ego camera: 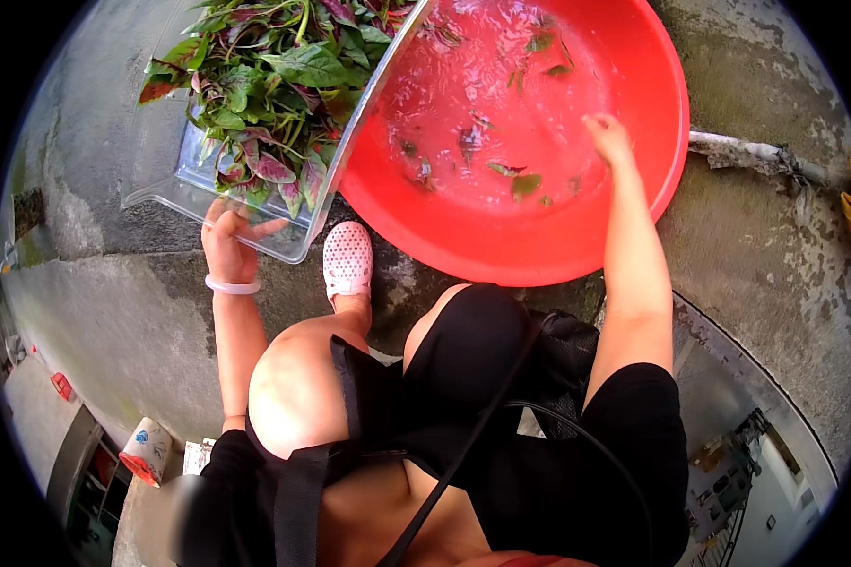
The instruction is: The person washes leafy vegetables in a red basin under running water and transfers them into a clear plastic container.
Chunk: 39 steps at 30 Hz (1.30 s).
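Observation:
My left hand (232, 237) grips the near wall of a clear plastic bin (358, 135), its fingers seen through the plastic. The bin is tilted against the left side of a large red basin (539, 259). Green and purple amaranth leaves (284, 92) fill much of the bin, some hanging over its left side. Water (496, 92) stands in the basin, with several loose leaves (526, 185) floating in it. My right hand (610, 138) is over the right part of the basin, fingers bent; whether it holds anything small cannot be told.
Wet concrete floor (752, 234) surrounds the basin. A pink perforated clog (348, 259) is on my foot between bin and basin. A whitish pipe (759, 150) lies at the basin's right. A white and red container (147, 451) lies at lower left.

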Each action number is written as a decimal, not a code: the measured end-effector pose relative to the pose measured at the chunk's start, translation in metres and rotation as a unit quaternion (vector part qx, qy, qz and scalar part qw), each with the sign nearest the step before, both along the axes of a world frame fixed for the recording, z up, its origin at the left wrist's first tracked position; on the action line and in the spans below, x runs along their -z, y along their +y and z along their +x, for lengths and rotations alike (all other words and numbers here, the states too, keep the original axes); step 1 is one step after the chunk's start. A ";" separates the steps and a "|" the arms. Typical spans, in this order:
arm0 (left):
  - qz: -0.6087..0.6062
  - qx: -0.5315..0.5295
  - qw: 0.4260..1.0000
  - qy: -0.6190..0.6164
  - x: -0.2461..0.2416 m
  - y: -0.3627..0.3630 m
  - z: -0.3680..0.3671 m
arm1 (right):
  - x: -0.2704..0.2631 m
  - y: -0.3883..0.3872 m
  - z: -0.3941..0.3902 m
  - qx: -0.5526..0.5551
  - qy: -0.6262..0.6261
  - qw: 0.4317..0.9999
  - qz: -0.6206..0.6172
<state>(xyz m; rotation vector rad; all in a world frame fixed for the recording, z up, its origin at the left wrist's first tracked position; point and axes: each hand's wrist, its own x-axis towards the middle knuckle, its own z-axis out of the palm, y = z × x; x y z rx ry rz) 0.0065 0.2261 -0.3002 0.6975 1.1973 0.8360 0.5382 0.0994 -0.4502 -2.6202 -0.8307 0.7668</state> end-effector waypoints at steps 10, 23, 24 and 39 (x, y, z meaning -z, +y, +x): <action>0.010 0.007 1.000 -0.002 0.005 -0.001 -0.019 | 0.033 0.023 -0.219 -0.079 0.248 0.964 0.062; -0.003 -0.017 1.000 -0.023 0.002 -0.003 -0.010 | -0.004 0.070 -0.210 -0.158 0.339 0.922 0.102; -0.006 -0.009 0.999 -0.035 0.004 -0.003 -0.009 | 0.020 0.074 -0.180 -0.100 0.238 0.947 0.194; -0.044 -0.023 0.997 -0.052 0.004 0.001 -0.016 | 0.015 0.102 -0.171 -0.013 0.382 0.919 0.098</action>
